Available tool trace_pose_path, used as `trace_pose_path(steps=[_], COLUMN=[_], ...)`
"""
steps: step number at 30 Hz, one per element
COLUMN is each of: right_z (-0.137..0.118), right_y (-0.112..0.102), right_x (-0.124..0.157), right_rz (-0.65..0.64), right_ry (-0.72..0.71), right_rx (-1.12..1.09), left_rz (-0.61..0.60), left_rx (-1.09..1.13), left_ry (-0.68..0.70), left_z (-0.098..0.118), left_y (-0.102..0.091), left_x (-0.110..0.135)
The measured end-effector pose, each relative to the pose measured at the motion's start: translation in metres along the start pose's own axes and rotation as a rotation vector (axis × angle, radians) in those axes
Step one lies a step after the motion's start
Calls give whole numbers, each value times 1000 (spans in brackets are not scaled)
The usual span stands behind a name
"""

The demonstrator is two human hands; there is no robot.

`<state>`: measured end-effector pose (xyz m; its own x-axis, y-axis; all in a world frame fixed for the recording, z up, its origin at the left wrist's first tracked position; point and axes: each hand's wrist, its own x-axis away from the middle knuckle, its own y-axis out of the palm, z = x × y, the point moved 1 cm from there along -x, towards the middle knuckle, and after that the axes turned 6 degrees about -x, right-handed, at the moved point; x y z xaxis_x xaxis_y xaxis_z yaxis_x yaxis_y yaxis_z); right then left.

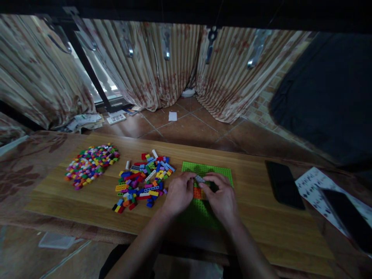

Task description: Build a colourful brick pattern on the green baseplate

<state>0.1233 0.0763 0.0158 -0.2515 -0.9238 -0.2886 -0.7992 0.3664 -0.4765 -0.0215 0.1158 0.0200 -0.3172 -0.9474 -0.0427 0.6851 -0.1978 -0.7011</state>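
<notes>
Over a green studded baseplate, my left hand and my right hand meet with their fingertips around a small grey toy brick. Both hands are closed in a pinch on it, one from each side. Just below the grey brick, orange bricks sit on the baseplate, partly covered by my right fingers. A loose pile of larger mixed bricks lies left of my left hand. Whether the grey brick touches the bricks beneath it, I cannot tell.
A heap of small colourful pieces lies at the table's left. To the right are a black phone-like slab, a printed sheet and another dark device. The wooden table's far edge borders a tiled floor and curtains.
</notes>
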Motion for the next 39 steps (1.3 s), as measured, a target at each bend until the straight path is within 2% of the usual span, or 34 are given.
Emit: trace_pose_path(steps=[7,13,26,33,39], right_z=[-9,-3,2,12,21], right_y=[1,-6,-3,-6,-6], right_x=[2,-2,-8,-6,-6], right_rz=[-57,-178,-209,-223,-242], right_ry=[-91,-100,-220,-201,-159], right_rx=[111,44,34,-7,-47], left_rz=[-9,-63,-149,-66,-75], left_rx=[-1,-24,-59,46,132], left_ry=[9,30,104,-56,-148], left_z=[0,2,4,2,-1], left_y=[-2,-4,-6,-9,-12], left_x=[0,0,1,2,2])
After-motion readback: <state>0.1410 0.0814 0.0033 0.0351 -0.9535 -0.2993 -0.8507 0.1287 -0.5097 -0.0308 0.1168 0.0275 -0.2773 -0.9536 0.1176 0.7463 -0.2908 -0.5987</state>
